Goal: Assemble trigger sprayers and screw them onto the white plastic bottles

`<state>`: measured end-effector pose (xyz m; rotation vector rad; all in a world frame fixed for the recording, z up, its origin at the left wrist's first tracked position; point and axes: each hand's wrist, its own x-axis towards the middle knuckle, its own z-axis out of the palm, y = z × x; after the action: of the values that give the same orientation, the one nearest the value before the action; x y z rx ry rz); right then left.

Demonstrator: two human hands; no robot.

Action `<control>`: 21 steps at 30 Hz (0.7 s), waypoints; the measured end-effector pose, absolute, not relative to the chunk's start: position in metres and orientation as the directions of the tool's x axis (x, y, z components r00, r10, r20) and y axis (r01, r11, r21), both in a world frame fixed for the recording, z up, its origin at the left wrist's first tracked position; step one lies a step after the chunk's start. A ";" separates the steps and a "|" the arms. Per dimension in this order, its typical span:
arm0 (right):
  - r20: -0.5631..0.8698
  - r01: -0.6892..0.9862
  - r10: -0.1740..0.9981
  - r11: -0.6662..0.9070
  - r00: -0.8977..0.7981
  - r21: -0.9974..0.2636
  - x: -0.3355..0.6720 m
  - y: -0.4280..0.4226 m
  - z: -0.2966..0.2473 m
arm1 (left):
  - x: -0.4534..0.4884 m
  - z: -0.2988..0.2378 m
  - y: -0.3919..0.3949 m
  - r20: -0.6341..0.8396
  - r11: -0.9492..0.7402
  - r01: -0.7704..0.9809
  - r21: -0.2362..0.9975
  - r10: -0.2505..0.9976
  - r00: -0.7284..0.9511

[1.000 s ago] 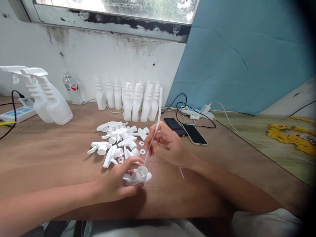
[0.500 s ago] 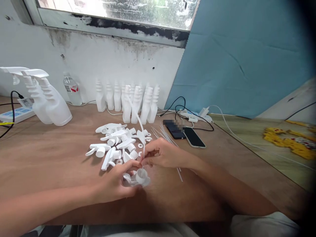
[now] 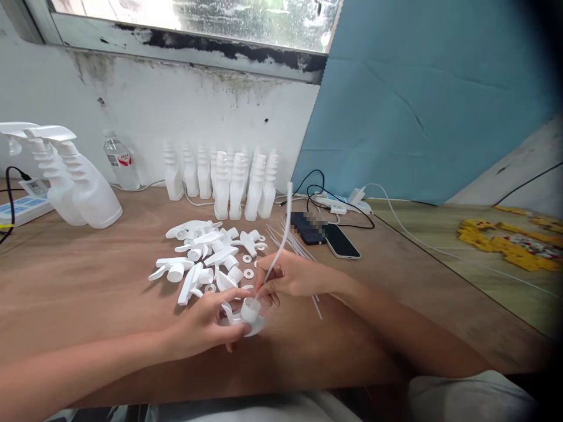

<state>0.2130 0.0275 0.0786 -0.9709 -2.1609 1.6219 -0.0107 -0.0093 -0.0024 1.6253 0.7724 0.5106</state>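
Head view: the left hand (image 3: 204,320) grips a spray head (image 3: 250,312), round opening up, over the table (image 3: 109,281); beside it, a thin tube (image 3: 285,234), pinched by the right hand (image 3: 294,275), now leans right instead of left, so joining them seems unfinished. Its lower end is hidden; whether it's seated is unclear.

Brown tabletop (image 3: 109,281): we see white trigger heads (image 3: 223,256) heaped, flat washers (image 3: 252,274) beside them.
Wall side: white bottles (image 3: 221,193) stand clustered; two spray bottles (image 3: 94,193) and a clear bottle (image 3: 124,170) stand farther left.
Phones (image 3: 342,241): a pair lies near thin tubes (image 3: 297,244).
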 end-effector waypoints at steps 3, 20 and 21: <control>-0.134 0.309 0.665 0.152 -0.735 -0.939 0.214 0.028 0.071 | -0.010 -0.004 -0.010 -0.089 -0.087 0.218 0.972 0.723 0.685; -0.064 0.295 0.598 0.297 -0.799 -0.908 0.215 0.022 0.049 | -0.008 0.000 -0.010 -0.083 -0.143 0.263 0.954 0.717 0.692; -0.061 0.278 0.586 0.286 -0.808 -0.917 0.215 0.022 0.047 | -0.008 0.000 -0.010 -0.084 -0.153 0.273 0.950 0.715 0.694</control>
<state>0.2145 0.0222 0.0474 -0.7889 -2.2716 1.5290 -0.0076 -0.0102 -0.0001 1.7302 0.7952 0.4684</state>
